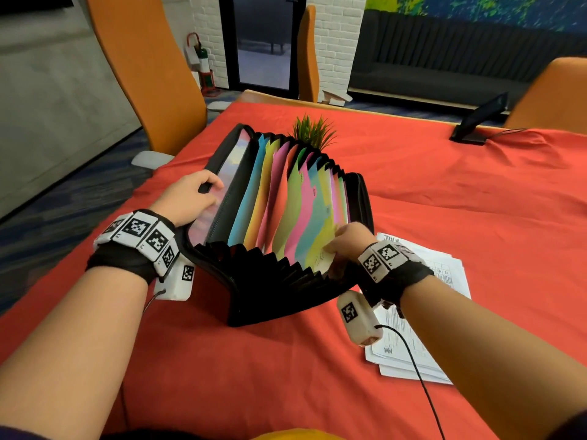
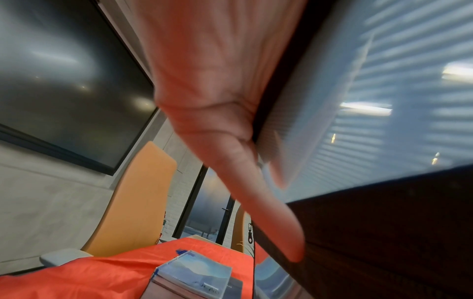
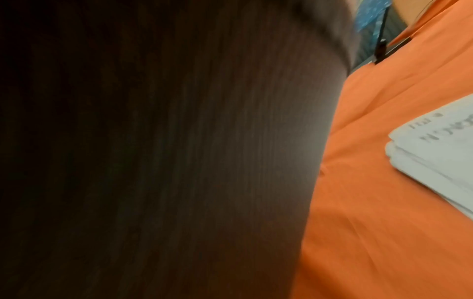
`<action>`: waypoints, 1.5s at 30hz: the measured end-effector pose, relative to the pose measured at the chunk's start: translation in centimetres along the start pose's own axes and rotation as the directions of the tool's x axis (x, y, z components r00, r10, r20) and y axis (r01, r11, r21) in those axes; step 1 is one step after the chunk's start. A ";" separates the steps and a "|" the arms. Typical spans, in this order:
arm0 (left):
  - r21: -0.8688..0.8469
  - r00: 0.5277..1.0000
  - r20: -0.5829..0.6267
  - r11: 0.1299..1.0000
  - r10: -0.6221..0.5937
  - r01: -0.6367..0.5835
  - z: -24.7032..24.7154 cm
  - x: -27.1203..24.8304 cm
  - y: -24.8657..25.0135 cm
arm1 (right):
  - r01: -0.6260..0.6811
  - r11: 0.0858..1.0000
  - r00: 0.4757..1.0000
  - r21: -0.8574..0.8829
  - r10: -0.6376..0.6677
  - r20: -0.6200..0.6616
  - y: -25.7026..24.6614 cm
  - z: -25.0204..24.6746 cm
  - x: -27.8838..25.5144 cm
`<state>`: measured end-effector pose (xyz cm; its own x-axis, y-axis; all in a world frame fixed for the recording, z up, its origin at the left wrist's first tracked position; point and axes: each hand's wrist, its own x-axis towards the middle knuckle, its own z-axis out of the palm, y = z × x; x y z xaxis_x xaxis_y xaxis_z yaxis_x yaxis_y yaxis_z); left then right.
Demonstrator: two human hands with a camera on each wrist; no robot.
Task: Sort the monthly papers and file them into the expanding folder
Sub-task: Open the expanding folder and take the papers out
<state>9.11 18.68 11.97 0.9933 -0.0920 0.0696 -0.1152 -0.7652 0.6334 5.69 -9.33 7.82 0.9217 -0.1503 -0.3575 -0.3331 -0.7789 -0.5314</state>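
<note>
Folder [image 1: 279, 217] sat fanned open on the red cloth [image 1: 444, 185]. Left hand [image 1: 190, 198] gripped its left cover, thumb over the edge. Right hand [image 1: 346, 242] pinched a sheet [image 1: 324, 258] in a right-side pocket. Papers [image 1: 422, 312] lay stacked just right of the folder.

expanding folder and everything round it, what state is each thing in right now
expanding folder: fanned wide open on the red tablecloth, coloured dividers showing
left hand: grips the folder's left cover
right hand: holds a white sheet at a right-end pocket, partly in
stack of papers: lying flat right of the folder, not yet filed
small green plant: upright behind the folder
</note>
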 end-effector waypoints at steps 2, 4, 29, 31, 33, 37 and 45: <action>-0.001 1.000 -0.011 1.000 0.025 -0.025 0.0 -0.1 0.7 | 0.039 0.994 0.993 0.098 -0.027 -0.112 0.9 -2.5 -0.4; 0.007 0.999 -0.024 0.999 0.036 -0.035 0.0 -0.3 1.6 | 0.071 0.970 0.970 0.234 -0.012 -0.244 3.0 -5.7 -0.6; 0.047 0.987 0.022 0.986 0.160 -0.161 2.5 -0.1 9.6 | -0.256 0.946 0.808 0.199 0.322 -0.494 26.5 -5.0 -2.2; 0.029 0.991 0.034 0.991 0.132 -0.133 2.6 -0.1 8.9 | -0.009 0.988 0.797 0.153 0.100 -0.596 22.5 -6.9 -2.1; 0.013 0.992 0.065 0.994 0.110 -0.111 2.7 -0.2 8.1 | 0.206 0.970 0.803 0.130 -0.092 -0.589 17.8 -7.8 -2.2; 0.051 0.990 0.107 0.994 0.093 -0.099 2.1 -0.1 6.9 | 0.459 0.873 0.825 0.162 -0.351 -0.443 9.7 -6.8 -2.8; 0.230 0.996 0.084 0.973 0.019 -0.038 0.4 0.6 4.0 | 0.165 0.986 0.979 -0.029 -0.167 -0.120 5.1 -3.1 -0.6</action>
<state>9.26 15.29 14.29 0.9870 -0.1596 0.0164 -0.1507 -0.8871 0.4363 4.04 -15.07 7.67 0.9815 -0.0900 -0.1692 -0.1710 -0.8102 -0.5607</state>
